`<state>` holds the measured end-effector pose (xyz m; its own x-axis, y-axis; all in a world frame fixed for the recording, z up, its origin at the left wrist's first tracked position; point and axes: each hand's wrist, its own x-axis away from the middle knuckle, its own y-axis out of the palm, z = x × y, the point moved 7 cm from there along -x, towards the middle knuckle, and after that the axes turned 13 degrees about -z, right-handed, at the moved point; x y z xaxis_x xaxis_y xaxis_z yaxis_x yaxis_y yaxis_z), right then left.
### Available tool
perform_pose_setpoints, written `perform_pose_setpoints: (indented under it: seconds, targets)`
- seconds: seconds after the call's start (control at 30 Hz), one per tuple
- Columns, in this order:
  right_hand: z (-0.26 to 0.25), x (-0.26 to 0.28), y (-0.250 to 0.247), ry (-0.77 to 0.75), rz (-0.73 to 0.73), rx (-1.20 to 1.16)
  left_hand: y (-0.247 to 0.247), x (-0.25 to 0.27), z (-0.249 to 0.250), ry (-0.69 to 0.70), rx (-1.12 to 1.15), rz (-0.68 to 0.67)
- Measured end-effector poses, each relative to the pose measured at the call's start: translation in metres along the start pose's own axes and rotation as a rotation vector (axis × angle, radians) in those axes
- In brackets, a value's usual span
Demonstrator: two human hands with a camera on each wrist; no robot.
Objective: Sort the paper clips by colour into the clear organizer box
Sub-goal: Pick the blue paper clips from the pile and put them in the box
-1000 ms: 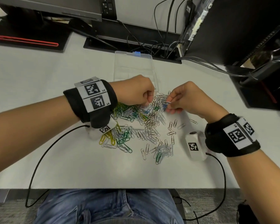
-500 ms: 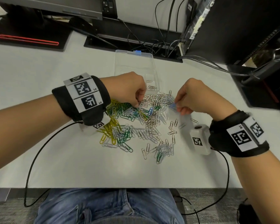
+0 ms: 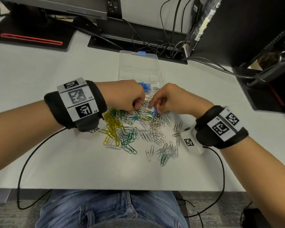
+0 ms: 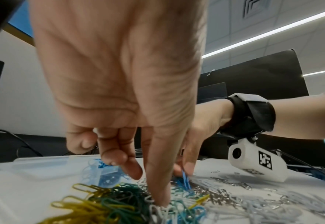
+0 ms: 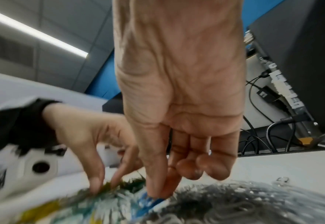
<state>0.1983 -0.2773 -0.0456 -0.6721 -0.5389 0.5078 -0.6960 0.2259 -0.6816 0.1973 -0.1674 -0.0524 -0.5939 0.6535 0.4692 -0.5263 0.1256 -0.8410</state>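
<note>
A mixed pile of paper clips (image 3: 135,129), yellow, green, white, silver and blue, lies mid-table. Behind it stands the clear organizer box (image 3: 138,63), with blue clips (image 3: 145,86) in a near compartment. My right hand (image 3: 154,108) reaches down into the pile's far side, and its thumb and forefinger pinch a blue paper clip (image 3: 155,112) (image 4: 185,180) (image 5: 148,203). My left hand (image 3: 135,109) is beside it. Its thumb (image 4: 159,197) presses on the clips, its forefinger tip is down in them, and the other fingers are curled. Whether it pinches a clip is hidden.
Black cables (image 3: 155,45) and monitor stands (image 3: 31,35) line the back of the white table (image 3: 39,66). A dark computer case (image 3: 245,30) stands at the back right. The wrist cameras' black cords (image 3: 23,170) trail off the front edge.
My right hand has come back left from beside the pile and now pinches a blue clip in it. The left hand has shifted slightly left and stays on the pile.
</note>
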Motion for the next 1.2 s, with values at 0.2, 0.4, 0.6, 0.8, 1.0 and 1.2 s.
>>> perform_pose_setpoints:
  seconds: [0.2, 0.4, 0.6, 0.8, 1.0, 1.2]
  targets:
    - [-0.006, -0.008, 0.008, 0.042, -0.017, 0.172, 0.004, 0.002, 0.011, 0.050, 0.002, -0.017]
    - [0.001, -0.006, 0.012, 0.086, -0.024, 0.223, 0.010, 0.000, 0.015, 0.026, -0.073, -0.039]
    - [0.005, 0.000, 0.000, 0.055, 0.069, 0.155, 0.005, 0.004, 0.007, 0.005, -0.031, -0.001]
    - [-0.001, 0.002, -0.035, -0.028, 0.331, 0.037, 0.008, 0.002, 0.012, 0.019, -0.069, -0.022]
    - [-0.016, -0.021, -0.056, -0.083, 0.444, -0.033, 0.011, 0.001, 0.015, 0.036, -0.070, -0.042]
    - [-0.019, -0.054, -0.048, -0.034, 0.363, 0.044, 0.010, 0.008, 0.012, 0.126, 0.055, 0.024]
